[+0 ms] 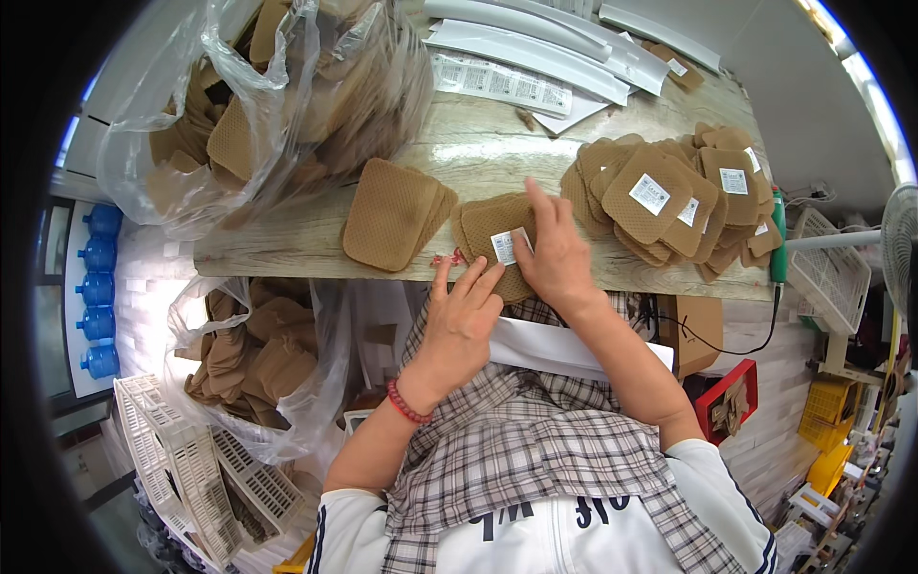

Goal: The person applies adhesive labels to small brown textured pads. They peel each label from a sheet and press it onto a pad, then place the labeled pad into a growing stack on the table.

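A brown textured pad with rounded corners [483, 223] lies on a small stack at the table's front edge. It bears a white printed label [504, 246]. My right hand [557, 253] rests over the pad's right side, fingers stretched out, its thumb at the label's right edge. My left hand [459, 320], with a red bead bracelet [405, 404] on its wrist, reaches to the near left side of the pad with fingers spread, one fingertip close to the label's lower corner. A second stack of unlabelled pads [387, 215] sits left of it. Several labelled pads [645, 194] are heaped to the right.
A clear plastic bag of pads [229, 143] stands on the table's left, another bag [273, 364] below it. White strips [535, 43] and a label sheet [502, 83] lie at the back. A white strip [583, 351] crosses my lap. A green-handled tool [778, 251] hangs at the right edge.
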The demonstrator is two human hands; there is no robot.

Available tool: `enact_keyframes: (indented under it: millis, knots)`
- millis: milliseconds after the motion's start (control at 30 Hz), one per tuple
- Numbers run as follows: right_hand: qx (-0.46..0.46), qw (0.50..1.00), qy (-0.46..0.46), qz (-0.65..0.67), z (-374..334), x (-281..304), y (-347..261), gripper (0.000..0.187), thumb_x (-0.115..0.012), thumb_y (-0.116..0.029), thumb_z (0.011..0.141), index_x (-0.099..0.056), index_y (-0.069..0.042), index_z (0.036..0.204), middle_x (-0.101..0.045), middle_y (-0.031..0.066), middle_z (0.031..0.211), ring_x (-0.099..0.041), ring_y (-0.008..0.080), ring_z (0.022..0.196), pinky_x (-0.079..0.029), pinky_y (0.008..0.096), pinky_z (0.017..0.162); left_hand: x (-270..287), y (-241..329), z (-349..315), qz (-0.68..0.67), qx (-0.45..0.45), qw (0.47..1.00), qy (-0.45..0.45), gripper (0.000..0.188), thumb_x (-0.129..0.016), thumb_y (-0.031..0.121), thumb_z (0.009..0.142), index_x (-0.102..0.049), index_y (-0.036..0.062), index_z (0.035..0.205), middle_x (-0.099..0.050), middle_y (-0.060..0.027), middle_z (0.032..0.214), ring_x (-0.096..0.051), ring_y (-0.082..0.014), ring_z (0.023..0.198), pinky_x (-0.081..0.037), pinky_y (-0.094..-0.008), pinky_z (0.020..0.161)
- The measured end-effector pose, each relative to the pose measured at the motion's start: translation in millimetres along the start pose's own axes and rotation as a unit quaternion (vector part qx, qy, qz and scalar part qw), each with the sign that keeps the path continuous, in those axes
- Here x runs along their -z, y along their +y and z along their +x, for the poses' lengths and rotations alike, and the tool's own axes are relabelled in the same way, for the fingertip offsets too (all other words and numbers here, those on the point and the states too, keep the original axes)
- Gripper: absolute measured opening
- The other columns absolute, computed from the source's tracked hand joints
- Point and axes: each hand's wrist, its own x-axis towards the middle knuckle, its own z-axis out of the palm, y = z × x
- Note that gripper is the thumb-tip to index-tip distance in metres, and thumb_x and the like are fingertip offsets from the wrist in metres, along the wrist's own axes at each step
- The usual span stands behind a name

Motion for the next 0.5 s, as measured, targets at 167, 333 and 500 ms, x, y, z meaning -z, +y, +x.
enact_keyframes:
  millis: [167, 333, 500]
  knots:
    - [-0.052, 0.997, -0.021, -0.047, 0, -6, 17, 0.043, -0.061, -0.01, 0.092, -0.052, -0.008, 0.134, -0.058, 0.0142, 0.112, -0.065, 0.0361, 0.094, -0.056, 0.047, 0.076, -2, 0, -3, 0.002, -0.002, 1.0, 0.008, 0.008, -0.055, -0.002, 0.082, -0.061, -0.0006, 0.088, -0.057, -0.0194, 0.139, -0.047, -0.0365, 0.137, -0.02, -0.062, 0.119]
    - [-0.187, 0.976, 0.005, 0.113, 10, -1, 23, 0.021, -0.067, -0.02, 0.093, -0.07, -0.005, 0.107, -0.071, 0.0143, 0.091, -0.069, 0.0308, 0.082, -0.053, 0.0401, 0.074, -4, -2, -6, -0.016, -0.002, 1.0, 0.017, 0.003, -0.058, -0.001, 0.085, -0.057, 0.0025, 0.084, -0.053, -0.018, 0.143, -0.044, -0.0358, 0.14, -0.021, -0.0617, 0.119]
    - [-0.237, 0.948, -0.024, 0.21, 14, -4, 37, 0.021, -0.07, -0.021, 0.09, -0.073, -0.004, 0.101, -0.073, 0.0113, 0.083, -0.069, 0.0236, 0.076, -0.053, 0.0356, 0.072, -6, -3, -11, -0.03, 0.0, 0.999, 0.029, 0.004, -0.058, 0.0, 0.087, -0.056, 0.0022, 0.084, -0.051, -0.0207, 0.143, -0.041, -0.0377, 0.142, -0.022, -0.0594, 0.12]
